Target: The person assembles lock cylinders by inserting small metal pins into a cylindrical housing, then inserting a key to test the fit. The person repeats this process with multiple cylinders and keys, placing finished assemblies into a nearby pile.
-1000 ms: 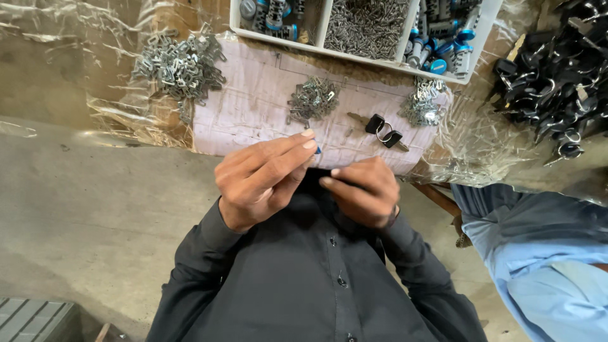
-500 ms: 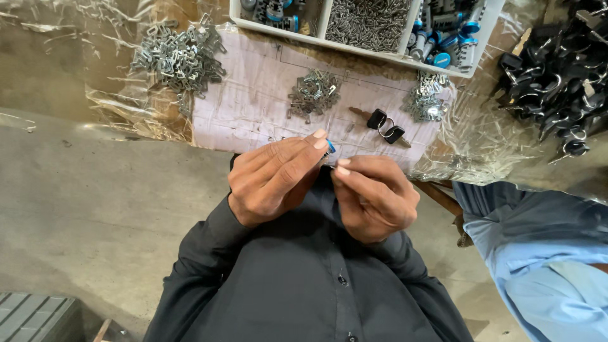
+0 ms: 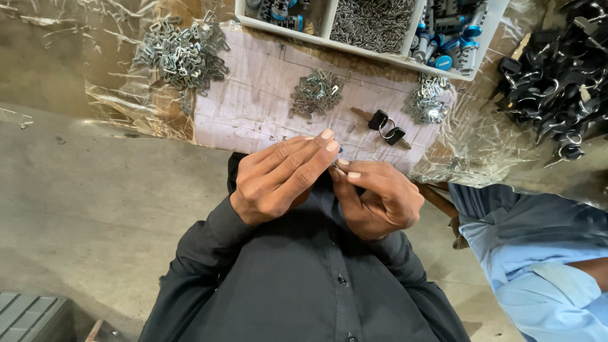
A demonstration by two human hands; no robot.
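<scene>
**Both hands have dropped lower in the frame, fingertips meeting on a small part**

Since the earlier frames the two hands have sunk from just under the paper sheet toward the middle of the frame, staying pressed together. Left hand [image 3: 278, 180] sits centre-left, fingers extended and laid close, tips pointing up and right. Right hand [image 3: 379, 196] sits centre-right, curled, its fingertips touching those of the left. Between the tips is pinched a small part [image 3: 339, 158], metal with a speck of blue showing; most of it is hidden by the fingers, so which hand has the firmer hold cannot be told.

Above the hands lies a pale paper sheet [image 3: 253, 104] over clear plastic wrap. On it: a small heap of metal clips [image 3: 316, 94] at centre, a pair of black-headed keys [image 3: 385, 126] on a ring just right of that, and another clip heap [image 3: 427, 101] further right. A larger clip pile [image 3: 183, 54] lies upper left. A white divided tray [image 3: 373, 52] along the top edge holds grey pins and blue-capped lock cylinders. Black keys [image 3: 557, 82] are piled upper right. A person's light blue sleeve [image 3: 538, 253] fills the lower right.
</scene>
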